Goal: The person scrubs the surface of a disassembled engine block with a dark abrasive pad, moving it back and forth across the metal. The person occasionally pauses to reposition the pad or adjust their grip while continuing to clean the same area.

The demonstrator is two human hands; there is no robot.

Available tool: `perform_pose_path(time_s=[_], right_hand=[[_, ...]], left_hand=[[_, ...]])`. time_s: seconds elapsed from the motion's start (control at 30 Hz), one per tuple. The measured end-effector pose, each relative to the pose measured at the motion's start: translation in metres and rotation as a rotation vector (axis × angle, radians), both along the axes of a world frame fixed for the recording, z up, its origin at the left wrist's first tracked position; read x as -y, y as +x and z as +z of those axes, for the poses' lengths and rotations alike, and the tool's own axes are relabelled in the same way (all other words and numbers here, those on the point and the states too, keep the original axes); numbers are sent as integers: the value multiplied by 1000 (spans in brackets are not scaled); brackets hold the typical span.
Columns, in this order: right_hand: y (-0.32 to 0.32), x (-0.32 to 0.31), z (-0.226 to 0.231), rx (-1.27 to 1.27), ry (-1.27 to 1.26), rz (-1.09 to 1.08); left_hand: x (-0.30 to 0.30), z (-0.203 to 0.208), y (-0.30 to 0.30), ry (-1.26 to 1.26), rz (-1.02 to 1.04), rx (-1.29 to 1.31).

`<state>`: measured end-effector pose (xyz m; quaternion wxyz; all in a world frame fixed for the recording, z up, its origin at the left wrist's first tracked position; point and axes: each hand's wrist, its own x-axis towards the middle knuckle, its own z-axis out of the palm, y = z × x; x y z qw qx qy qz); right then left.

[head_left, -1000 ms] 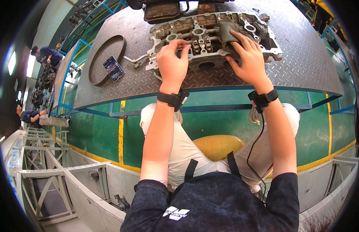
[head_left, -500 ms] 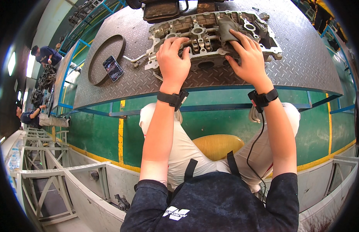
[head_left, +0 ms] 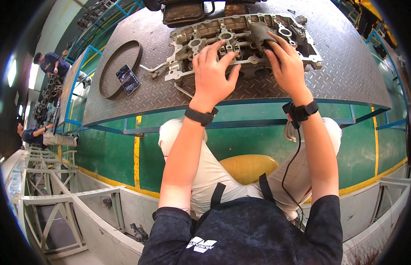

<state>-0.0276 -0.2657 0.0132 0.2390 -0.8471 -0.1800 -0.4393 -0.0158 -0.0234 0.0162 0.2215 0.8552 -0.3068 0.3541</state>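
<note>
While left hand [head_left: 214,81] is spread and right hand [head_left: 290,73] pinches crumpled grey cloth [head_left: 259,33], silvery cast-metal cylinder head [head_left: 241,45] appears heavy, rigid; grip nine-and-three-o'clock ends.

left hand [head_left: 214,78] splayed; right hand [head_left: 290,74] (curved)

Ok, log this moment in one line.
left hand: over cylinder head | right hand: on grey rag | diamond-plate tabletop: smartphone, toothed belt

The right hand [head_left: 288,66] holds a gray rag [head_left: 260,34] on an engine cylinder head [head_left: 235,35]. The left hand [head_left: 213,78] spreads its fingers over it. A phone [head_left: 127,79] lies beside a toothed belt [head_left: 105,79] on the metal table [head_left: 347,66].
</note>
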Motion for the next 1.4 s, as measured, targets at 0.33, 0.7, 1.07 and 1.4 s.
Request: perform_pose_path(time_s=[0.33,0.7,1.07,1.4], right_hand=[[-11,-24,4,79,-109,138],[-17,-35,-4,-30,-142,144],[-13,-39,-7,-34,-97,129],[-13,-40,-9,-23,-72,123]], left_hand=[[29,-22,-11,201,120,-19],[34,-23,-13,64,88,-80],[29,-20,-15,-126,-50,-57],[23,-11,-15,-267,-89,42]])
